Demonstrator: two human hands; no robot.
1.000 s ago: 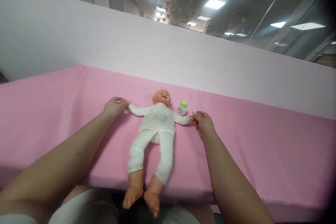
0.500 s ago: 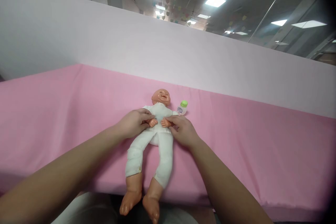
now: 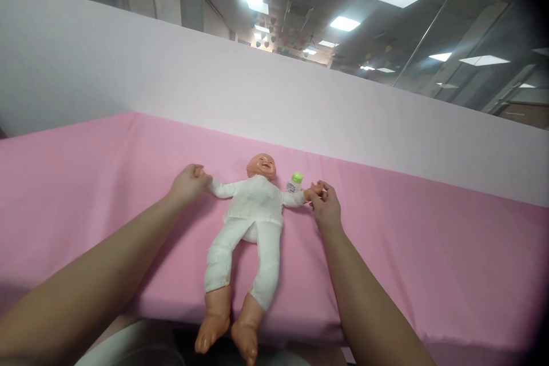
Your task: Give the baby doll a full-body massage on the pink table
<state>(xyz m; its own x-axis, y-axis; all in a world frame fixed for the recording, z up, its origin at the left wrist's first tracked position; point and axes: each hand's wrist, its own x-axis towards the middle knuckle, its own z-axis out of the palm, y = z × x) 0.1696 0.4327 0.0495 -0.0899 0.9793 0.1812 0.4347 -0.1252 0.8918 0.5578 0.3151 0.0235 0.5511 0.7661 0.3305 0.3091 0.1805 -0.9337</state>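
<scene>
A baby doll (image 3: 253,211) in a white suit lies face up on the pink sheet (image 3: 429,251), its bare feet hanging over the near edge. Its arms are stretched out to both sides. My left hand (image 3: 189,183) grips the doll's hand on the left. My right hand (image 3: 326,206) pinches the doll's other hand on the right. A small white bottle with a green cap (image 3: 294,182) stands just beside the doll's head, close to the arm my right hand holds.
A pale upright panel (image 3: 274,97) runs along the far side of the pink surface. Beyond it are ceiling lights and glass partitions. My lap shows below the near edge.
Half a second ago both hands held the doll's hands together on its chest. They have since drawn the arms outward to the sides, as they were a second ago.
</scene>
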